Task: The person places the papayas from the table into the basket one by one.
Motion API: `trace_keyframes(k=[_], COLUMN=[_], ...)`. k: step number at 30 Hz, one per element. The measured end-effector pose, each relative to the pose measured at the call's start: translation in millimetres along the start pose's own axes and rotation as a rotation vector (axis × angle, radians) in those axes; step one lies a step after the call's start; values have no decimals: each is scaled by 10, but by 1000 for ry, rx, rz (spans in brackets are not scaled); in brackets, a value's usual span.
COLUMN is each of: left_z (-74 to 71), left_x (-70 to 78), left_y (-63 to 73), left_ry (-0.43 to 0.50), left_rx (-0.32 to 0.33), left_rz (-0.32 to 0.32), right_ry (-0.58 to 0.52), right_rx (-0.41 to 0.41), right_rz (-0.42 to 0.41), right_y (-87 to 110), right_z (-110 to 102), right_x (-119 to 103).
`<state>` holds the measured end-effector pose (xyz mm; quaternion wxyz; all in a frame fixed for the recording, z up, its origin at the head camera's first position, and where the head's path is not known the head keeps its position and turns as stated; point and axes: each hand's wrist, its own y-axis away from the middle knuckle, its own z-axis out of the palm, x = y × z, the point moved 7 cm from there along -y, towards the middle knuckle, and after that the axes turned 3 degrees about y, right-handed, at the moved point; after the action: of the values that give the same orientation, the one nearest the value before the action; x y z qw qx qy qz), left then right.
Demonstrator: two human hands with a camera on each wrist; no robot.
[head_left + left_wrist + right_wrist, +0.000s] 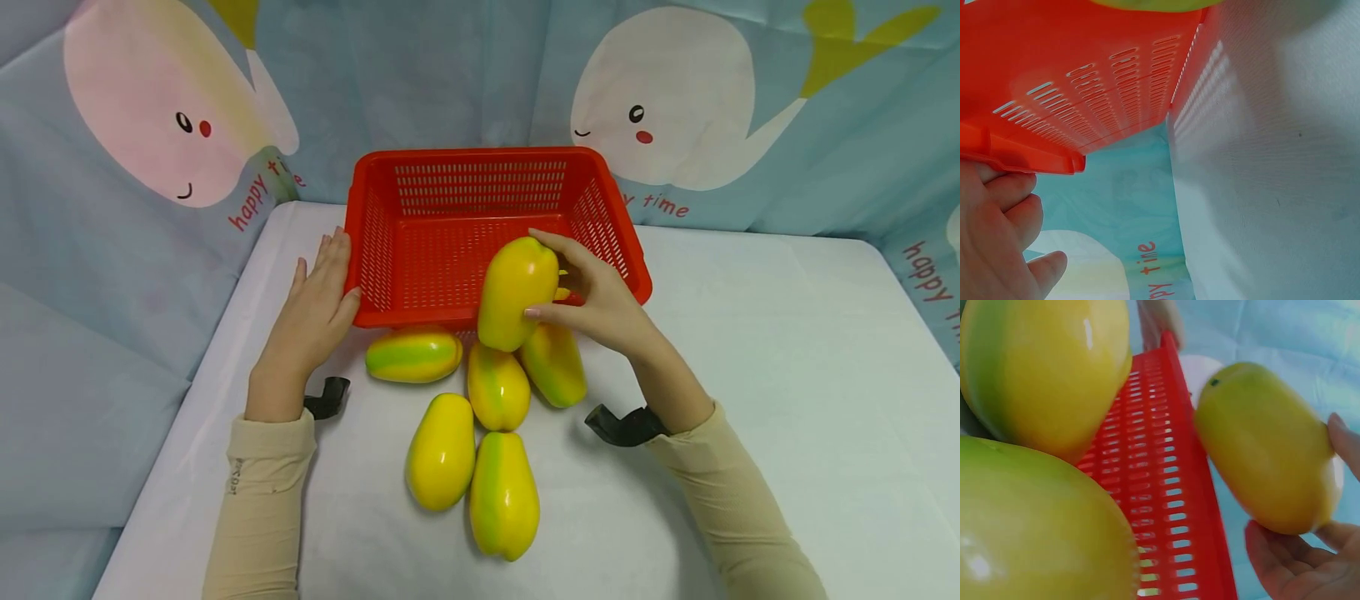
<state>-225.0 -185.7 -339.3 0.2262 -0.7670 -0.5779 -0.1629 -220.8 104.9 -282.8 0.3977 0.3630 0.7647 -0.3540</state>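
Note:
My right hand [600, 296] grips a yellow papaya [517, 292] between thumb and fingers, over the near rim of a red plastic basket [450, 250]. In the right wrist view, the held papaya [1266, 450] stands beside the basket's slotted wall [1166, 475]. With fingers extended, my left hand [315, 300] rests against the basket's left side; the left wrist view shows its fingers touching the rim [1029, 162]. Something yellow [561, 292] shows behind my right fingers at the basket's right, mostly hidden.
In front of the basket lie several papayas, one sideways [414, 355], others at the middle [498, 387], right [555, 367] and nearer me [441, 454] [505, 496]. A white cloth covers the table [765, 375]. Behind hangs a blue curtain [442, 75] with whale prints.

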Motion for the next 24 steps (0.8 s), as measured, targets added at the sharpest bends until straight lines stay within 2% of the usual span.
trace_keyframes(k=[5, 16, 24], left_z=[0, -4, 0], left_x=[-1, 0, -3], left_y=[1, 3, 1], left_ry=[1, -1, -4], left_rx=[0, -1, 2], left_rz=[1, 2, 5], right_ry=[-51, -73, -74], right_rx=[91, 202, 226], right_rz=[-22, -11, 3], right_y=[-51, -126, -194], right_z=[-35, -63, -47], right_x=[24, 102, 140])
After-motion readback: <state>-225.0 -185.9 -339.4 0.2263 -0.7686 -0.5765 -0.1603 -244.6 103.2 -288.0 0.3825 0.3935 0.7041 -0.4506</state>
